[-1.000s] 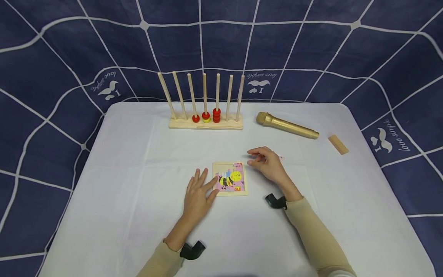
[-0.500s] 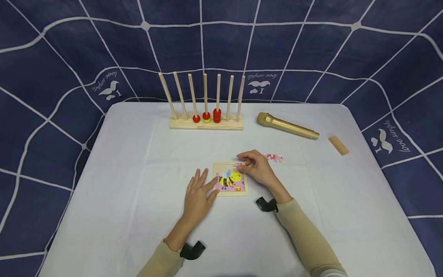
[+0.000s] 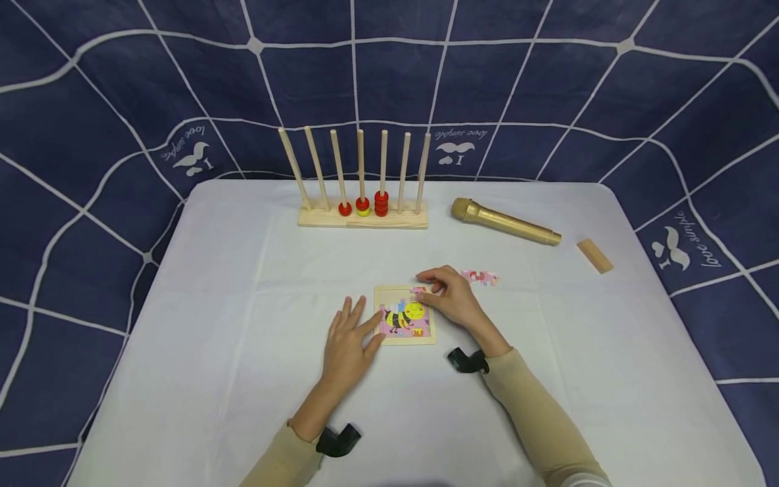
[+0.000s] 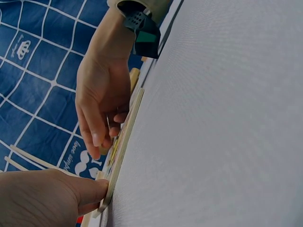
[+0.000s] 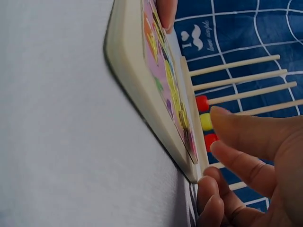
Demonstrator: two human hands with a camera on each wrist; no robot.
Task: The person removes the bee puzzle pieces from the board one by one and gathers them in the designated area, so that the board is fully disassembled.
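A small wooden jigsaw puzzle [image 3: 431, 333] lies flat, its pale frame around a yellow-and-black bee picture on pink. Bare wood shows along the picture's upper left. My left hand [image 3: 345, 348] rests at the puzzle's left side, fingers spread, with thumb and index fingertip on the frame's edge. Over the upper right corner my right hand [image 3: 455, 297] is loosely bent. In the right wrist view, its thumb [image 5: 225, 125] and fingers stand apart beside the frame's corner, and no piece shows between them. Pink puzzle pieces [image 3: 483, 278] lie on the table just beyond this hand.
Behind the puzzle stands a wooden peg rack [image 3: 389, 221] with several upright rods and a few red and yellow beads. A gold microphone [image 3: 511, 223] lies to its right, and farther right a small brown wooden block [image 3: 595, 255]. White cloth covers the table [image 3: 243, 379].
My right hand has moved left from beside the loose pink pieces to the puzzle's upper right corner, uncovering those pieces. Over the last half second it barely shifts. My left hand stays put.
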